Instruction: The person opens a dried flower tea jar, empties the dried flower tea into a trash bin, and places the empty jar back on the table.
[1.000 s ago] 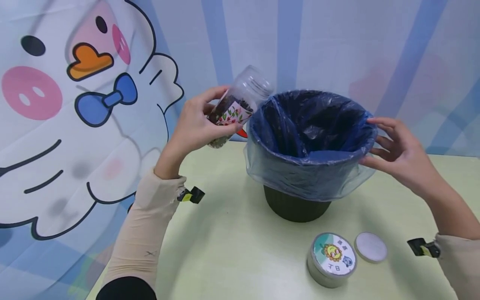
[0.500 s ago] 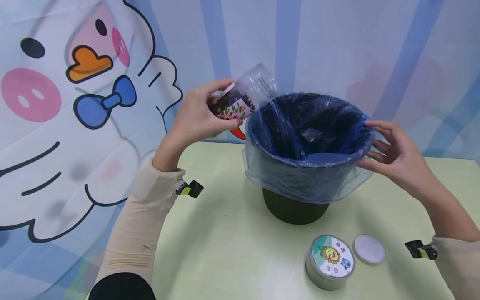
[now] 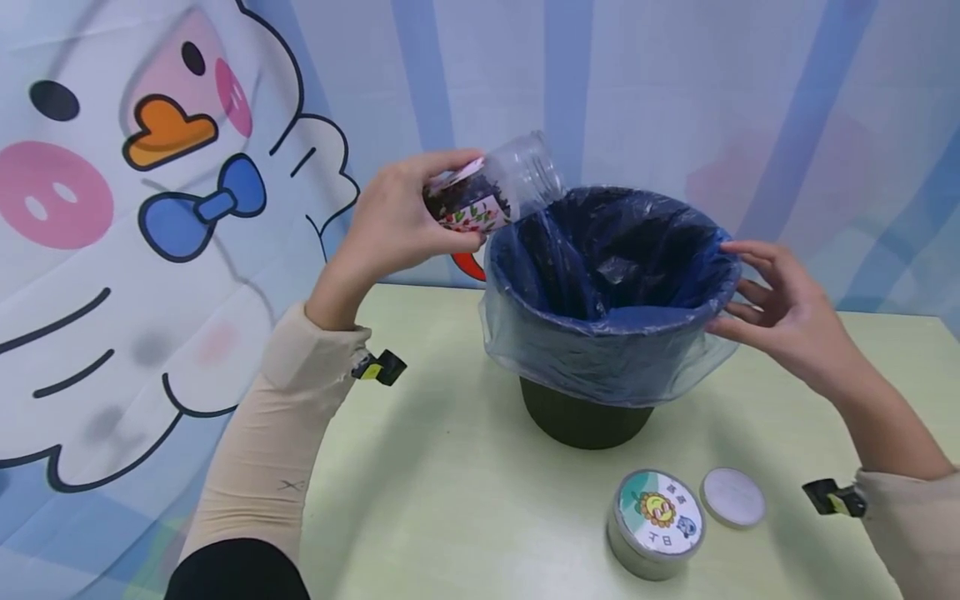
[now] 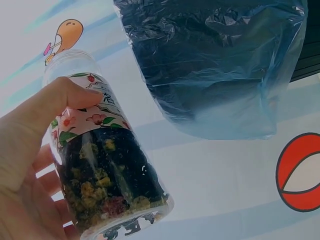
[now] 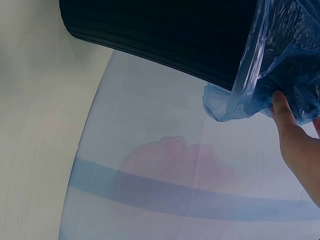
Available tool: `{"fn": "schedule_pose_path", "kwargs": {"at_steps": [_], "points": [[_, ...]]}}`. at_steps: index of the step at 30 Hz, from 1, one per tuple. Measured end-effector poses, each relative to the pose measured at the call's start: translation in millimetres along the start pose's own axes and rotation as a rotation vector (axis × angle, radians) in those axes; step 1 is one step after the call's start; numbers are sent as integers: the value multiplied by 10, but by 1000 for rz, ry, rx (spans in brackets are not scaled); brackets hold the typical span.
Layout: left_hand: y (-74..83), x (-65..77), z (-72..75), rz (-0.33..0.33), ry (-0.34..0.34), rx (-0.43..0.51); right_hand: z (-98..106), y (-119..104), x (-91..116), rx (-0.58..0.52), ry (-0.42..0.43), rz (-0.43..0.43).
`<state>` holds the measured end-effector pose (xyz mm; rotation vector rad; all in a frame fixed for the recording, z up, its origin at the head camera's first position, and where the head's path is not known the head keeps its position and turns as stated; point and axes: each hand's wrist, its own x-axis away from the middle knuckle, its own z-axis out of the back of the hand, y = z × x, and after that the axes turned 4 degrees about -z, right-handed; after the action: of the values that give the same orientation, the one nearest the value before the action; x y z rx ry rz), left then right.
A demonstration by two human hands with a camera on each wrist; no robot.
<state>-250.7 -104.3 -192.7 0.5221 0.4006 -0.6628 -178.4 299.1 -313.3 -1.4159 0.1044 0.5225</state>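
Observation:
In the head view my left hand (image 3: 397, 218) holds a clear jar (image 3: 480, 200) with a floral label. The jar tilts, its uncapped mouth at the upper left rim of a trash bin (image 3: 585, 421) lined with a blue plastic bag (image 3: 600, 358). Dark and yellowish dried bits lie inside the jar (image 4: 112, 175) in the left wrist view. My right hand (image 3: 787, 321) touches the bagged rim on the right, its index finger and thumb spread along it. In the right wrist view a thumb of that hand (image 5: 297, 145) rests against the bag.
A round container (image 3: 655, 533) with a sunflower label stands on the pale table (image 3: 450, 500) before the bin. Next to it lies a white round lid (image 3: 733, 497). A cartoon-printed backdrop (image 3: 637, 92) hangs behind and to the left.
The left hand has tipped the jar further over, so it lies closer to horizontal with its mouth nearer the bin opening. The right hand stays at the rim.

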Motion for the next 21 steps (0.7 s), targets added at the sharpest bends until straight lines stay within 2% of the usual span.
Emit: {"fn": "schedule_pose_path", "kwargs": {"at_steps": [12, 21], "points": [[52, -68, 39, 11, -47, -30, -2, 11, -4, -23, -6, 12], [119, -131, 39, -18, -73, -57, -10, 12, -1, -18, 2, 7]]}}
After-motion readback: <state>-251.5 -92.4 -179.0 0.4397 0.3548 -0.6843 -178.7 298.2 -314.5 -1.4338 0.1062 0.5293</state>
